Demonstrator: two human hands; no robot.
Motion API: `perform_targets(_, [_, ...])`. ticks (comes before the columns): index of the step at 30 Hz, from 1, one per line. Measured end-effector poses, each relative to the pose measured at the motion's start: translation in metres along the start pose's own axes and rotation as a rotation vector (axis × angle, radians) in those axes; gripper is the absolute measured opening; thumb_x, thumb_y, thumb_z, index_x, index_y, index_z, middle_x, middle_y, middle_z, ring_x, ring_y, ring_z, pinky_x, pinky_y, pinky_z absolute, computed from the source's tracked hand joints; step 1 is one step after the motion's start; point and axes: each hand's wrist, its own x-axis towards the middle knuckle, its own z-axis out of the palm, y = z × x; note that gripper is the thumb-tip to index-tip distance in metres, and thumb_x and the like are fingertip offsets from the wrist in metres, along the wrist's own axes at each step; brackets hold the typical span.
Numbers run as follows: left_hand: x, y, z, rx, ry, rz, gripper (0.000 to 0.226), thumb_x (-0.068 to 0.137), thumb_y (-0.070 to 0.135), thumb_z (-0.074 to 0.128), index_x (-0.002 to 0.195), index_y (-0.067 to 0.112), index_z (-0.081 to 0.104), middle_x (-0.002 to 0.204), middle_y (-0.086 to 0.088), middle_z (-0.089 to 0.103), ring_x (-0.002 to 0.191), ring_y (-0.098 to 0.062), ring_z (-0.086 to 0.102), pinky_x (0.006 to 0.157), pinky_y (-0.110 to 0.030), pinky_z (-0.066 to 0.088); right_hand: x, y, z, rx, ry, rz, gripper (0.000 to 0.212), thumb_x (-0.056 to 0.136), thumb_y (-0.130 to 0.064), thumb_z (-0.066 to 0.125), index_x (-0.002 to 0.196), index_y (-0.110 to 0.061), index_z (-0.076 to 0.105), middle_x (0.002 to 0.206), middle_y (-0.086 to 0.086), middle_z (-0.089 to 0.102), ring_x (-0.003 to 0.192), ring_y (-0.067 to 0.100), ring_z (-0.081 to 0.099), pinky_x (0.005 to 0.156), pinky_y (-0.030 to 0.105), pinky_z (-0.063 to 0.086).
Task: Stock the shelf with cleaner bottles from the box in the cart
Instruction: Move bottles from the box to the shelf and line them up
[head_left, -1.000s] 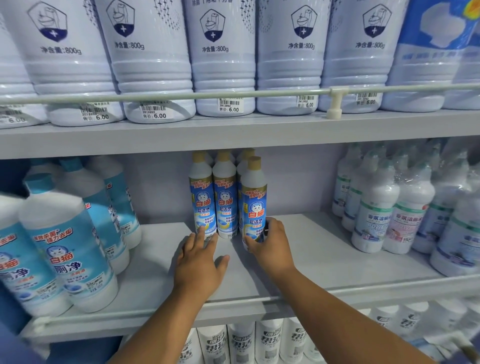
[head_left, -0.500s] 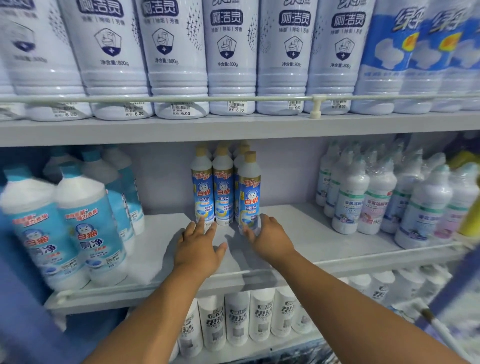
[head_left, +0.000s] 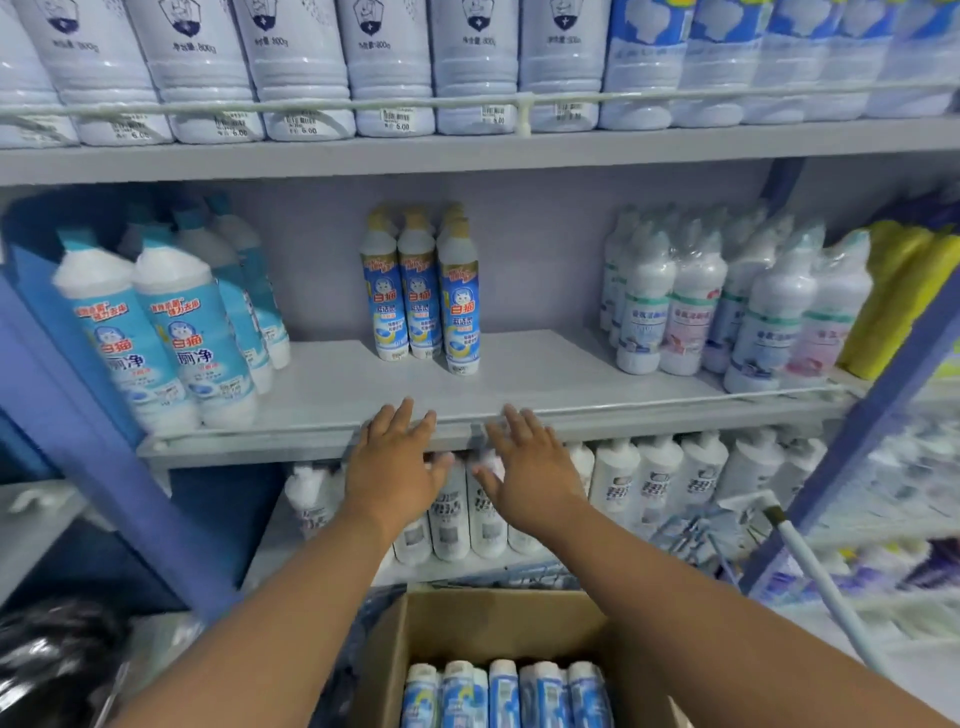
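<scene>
Bare and empty, the left hand (head_left: 393, 464) and right hand (head_left: 532, 466) hover with fingers spread before the shelf (head_left: 545, 371) edge. Four cleaner bottles (head_left: 422, 291) stand well back on it (gold-capped, upright); more bottles (head_left: 504, 693) fill the cardboard box (head_left: 415, 639) below.

Large white jugs (head_left: 296, 73) at twelve o'clock, blue-labelled bottles (head_left: 192, 338) at nine, shrink-wrapped white bottles (head_left: 691, 306) at three, yellow packs (head_left: 898, 296) beyond.

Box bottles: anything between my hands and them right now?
Nothing visible. Both the left hand and right hand are open and empty above the box, whose top is open, bottles exposed.
</scene>
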Motion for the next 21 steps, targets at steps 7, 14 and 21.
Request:
perform_targets(7, [-0.077, 0.029, 0.044, 0.012, -0.002, -0.001, 0.064, 0.098, 0.053, 0.048, 0.154, 0.025, 0.038, 0.165, -0.008, 0.024, 0.153, -0.03, 0.018, 0.124, -0.045, 0.017, -0.093, 0.038, 0.051, 0.024, -0.127, -0.015, 0.07, 0.103, -0.057, 0.026, 0.161, -0.024, 0.006, 0.169, 0.006, -0.005, 0.155, 0.025, -0.009, 0.126, 0.046, 0.003])
perform_targets(14, [-0.138, 0.046, 0.089, 0.038, -0.158, -0.043, 0.068, 0.099, 0.059, 0.039, 0.158, 0.027, 0.027, 0.168, -0.004, 0.014, 0.154, -0.027, 0.011, 0.124, -0.043, 0.016, -0.155, 0.057, 0.094, 0.08, -0.296, 0.053, 0.072, 0.103, -0.056, 0.029, 0.161, -0.021, 0.005, 0.169, 0.008, -0.004, 0.155, 0.027, -0.005, 0.126, 0.044, 0.004])
perform_targets(21, [-0.177, 0.04, 0.145, 0.013, -0.338, -0.144, 0.071, 0.098, 0.063, 0.033, 0.159, 0.031, 0.016, 0.169, -0.001, 0.0, 0.155, -0.024, -0.003, 0.125, -0.047, 0.015, -0.193, 0.053, 0.139, 0.137, -0.442, 0.118, 0.071, 0.103, -0.055, 0.028, 0.161, -0.023, 0.003, 0.169, 0.004, -0.005, 0.155, 0.022, -0.009, 0.126, 0.041, 0.005])
